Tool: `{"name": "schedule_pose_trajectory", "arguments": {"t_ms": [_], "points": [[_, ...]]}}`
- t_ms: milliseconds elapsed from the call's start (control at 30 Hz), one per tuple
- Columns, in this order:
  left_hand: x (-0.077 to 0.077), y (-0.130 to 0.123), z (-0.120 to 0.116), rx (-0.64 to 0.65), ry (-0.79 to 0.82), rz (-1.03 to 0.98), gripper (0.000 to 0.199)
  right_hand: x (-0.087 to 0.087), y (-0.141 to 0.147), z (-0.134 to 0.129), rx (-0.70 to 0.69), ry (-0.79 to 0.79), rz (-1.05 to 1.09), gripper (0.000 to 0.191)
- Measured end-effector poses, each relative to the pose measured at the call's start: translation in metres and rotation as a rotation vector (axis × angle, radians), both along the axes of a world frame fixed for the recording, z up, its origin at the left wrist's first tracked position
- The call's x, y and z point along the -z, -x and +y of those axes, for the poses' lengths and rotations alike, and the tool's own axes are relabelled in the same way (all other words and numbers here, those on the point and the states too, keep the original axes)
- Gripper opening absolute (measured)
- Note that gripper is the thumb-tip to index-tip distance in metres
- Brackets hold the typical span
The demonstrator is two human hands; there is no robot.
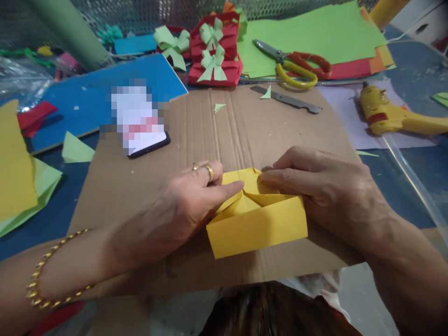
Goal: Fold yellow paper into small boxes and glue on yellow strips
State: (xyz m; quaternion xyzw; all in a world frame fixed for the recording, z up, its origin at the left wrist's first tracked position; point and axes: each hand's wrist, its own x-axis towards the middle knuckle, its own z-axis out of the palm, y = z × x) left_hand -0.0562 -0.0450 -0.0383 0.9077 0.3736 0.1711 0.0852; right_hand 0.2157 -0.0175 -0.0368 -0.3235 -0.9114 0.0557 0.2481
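"What edges do I have on my left?"

"At your far left, a yellow sheet [16, 163] with a ragged edge lies over crisp, creased green paper [49, 182]. Then comes the slanting side of the cardboard [189, 121], dull brown and ridged. A stretch of it shows between the flat phone [154, 139] and your left hand [189, 198], giving you some sliding room."

"And how do my fingers sit?"

"Your left ones are closed on the left end of the yellow paper piece [261, 228], one tip pressed at its inner fold. That piece is between your hands, near the cardboard's front edge: smooth, matte, box-like, a long flat wall facing you, angular flaps behind. Your right hand [325, 182] grips the other end with bent fingers; its lower ones are hidden from you."

"What bounds me on the right?"

"Beyond that hand lie metal-bladed scissors [299, 56], then the hard plastic glue gun [388, 109]. Its clear, rounded stick [413, 170] slopes down near your right forearm, narrowing your room there."
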Motion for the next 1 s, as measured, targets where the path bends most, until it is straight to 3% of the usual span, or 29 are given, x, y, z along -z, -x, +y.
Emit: {"name": "schedule_pose_trajectory", "arguments": {"t_ms": [167,867,1000], "points": [[-0.003,0.003,-0.002,0.057,-0.108,0.031,0.037,0.001,-0.001,0.002,-0.039,0.018,-0.012,0.03],[0.009,0.008,-0.005,0.022,-0.127,0.04,0.04,-0.001,-0.002,-0.001,-0.002,-0.017,-0.016,0.029],[0.005,0.006,-0.004,0.035,-0.107,0.051,0.04,0.0,-0.002,0.0,0.0,-0.062,-0.026,0.03]]}}
